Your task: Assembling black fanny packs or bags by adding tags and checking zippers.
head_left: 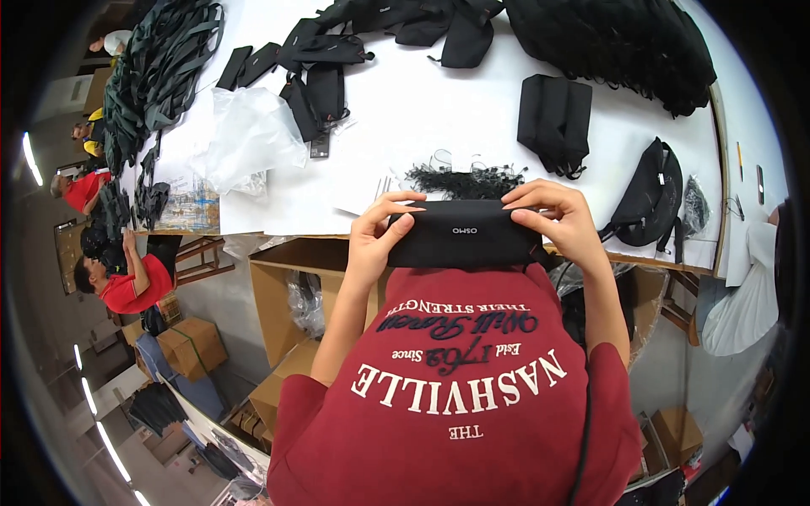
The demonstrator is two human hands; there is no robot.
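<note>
Black pouch (pixel 465 234) — frame centre, gripped at both ends: left hand (pixel 374 239) and right hand (pixel 564 221) closed on it, above the white table (pixel 439 110).

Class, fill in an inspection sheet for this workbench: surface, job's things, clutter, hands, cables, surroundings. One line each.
Surface: white table, mostly covered.
Job's things: black pouch, held level above the table's near edge.
Clutter: black bags, sling bag, straps, clear plastic bag, black ties.
Hands: left hand grips the pouch's left end, right hand its right end.
Cables: nothing seen.
Surroundings: open cardboard box under the table; people in red shirts at left.
</note>
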